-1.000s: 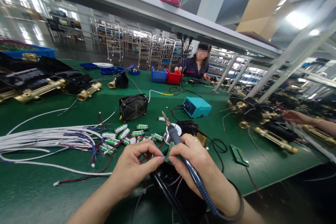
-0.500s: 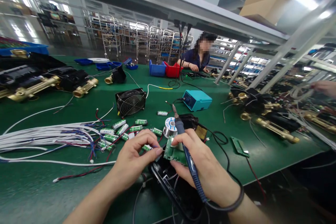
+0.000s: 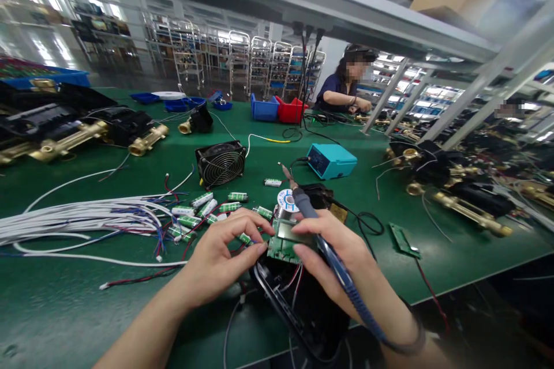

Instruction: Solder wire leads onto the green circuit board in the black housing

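Observation:
A green circuit board (image 3: 282,247) with a grey screen tilts above a black plastic housing (image 3: 303,305), and thin wires run down from it. The thumb and index finger of my left hand (image 3: 227,251) close on the board's left edge; whether a wire is pinched there too I cannot tell. My right hand (image 3: 341,253) grips a blue soldering iron (image 3: 333,262), its tip pointing up and away, while thumb and fingertips also touch the board's right side. Just behind the board stands a solder wire reel (image 3: 286,202).
Several green-white batteries (image 3: 206,207) and a bundle of white cables (image 3: 95,222) lie left. Behind are a black fan (image 3: 221,164) and a teal soldering station (image 3: 332,161). Brass-and-black assemblies (image 3: 471,210) crowd the right, near another board (image 3: 404,240). A co-worker (image 3: 341,83) sits beyond.
The board has turned so its screen shows more. My right fingers have shifted to its right side, the iron still in hand. The view has swung slightly left.

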{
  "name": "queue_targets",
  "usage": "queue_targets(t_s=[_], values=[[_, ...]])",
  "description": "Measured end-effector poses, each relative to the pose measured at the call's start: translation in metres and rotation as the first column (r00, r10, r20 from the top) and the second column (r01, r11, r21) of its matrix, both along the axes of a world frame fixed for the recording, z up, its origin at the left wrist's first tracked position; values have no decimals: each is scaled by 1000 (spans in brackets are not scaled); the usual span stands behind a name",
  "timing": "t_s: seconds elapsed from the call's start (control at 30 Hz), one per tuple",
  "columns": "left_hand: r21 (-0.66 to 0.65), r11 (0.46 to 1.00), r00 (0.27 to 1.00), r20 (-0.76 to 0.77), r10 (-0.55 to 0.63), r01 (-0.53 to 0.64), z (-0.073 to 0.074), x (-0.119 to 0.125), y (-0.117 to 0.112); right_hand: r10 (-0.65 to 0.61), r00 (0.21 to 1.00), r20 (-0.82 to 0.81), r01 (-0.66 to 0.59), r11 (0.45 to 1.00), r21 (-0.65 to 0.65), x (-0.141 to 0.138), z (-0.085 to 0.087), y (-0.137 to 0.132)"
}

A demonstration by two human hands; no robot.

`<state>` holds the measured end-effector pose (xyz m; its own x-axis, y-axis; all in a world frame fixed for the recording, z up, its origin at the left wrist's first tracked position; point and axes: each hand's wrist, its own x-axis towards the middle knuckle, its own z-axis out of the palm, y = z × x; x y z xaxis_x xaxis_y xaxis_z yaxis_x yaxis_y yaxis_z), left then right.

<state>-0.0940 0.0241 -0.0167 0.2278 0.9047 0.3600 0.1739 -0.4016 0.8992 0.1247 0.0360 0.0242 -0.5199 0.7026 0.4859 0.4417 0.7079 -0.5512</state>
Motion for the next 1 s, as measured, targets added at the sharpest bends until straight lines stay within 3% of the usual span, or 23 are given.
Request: queue_targets(t_s=[0.07,0.17,0.27,0.4,0.53,0.7,1.0], values=[[-13,1000,1000,-7,-2,2,0,-1,0,-97,986,-136,103,994,41,6,-4,-5],[-42,999,1000,-8,-9,9,0,-2,-1,-247,882,-402,248,967,-50,14,-16,-16],[-49,999,1000,-13,-8,8,1,-2,-1,-281,728,-626,231,959,-162,19,-31,-25],[-28,1000,999,-53,12,-14,2,-2,-2,-345,556,-756,276,935,-223,21,-47,-33],[-18,999,997,-73,33,-34,2,-1,-3,-452,429,-782,324,885,-334,19,-52,-35],[4,1000,997,-72,29,-28,3,-1,-3,-473,374,-798,305,875,-376,16,-52,-34],[33,999,995,-88,36,-33,6,0,-1,-485,397,-779,266,873,-408,12,-54,-34]])
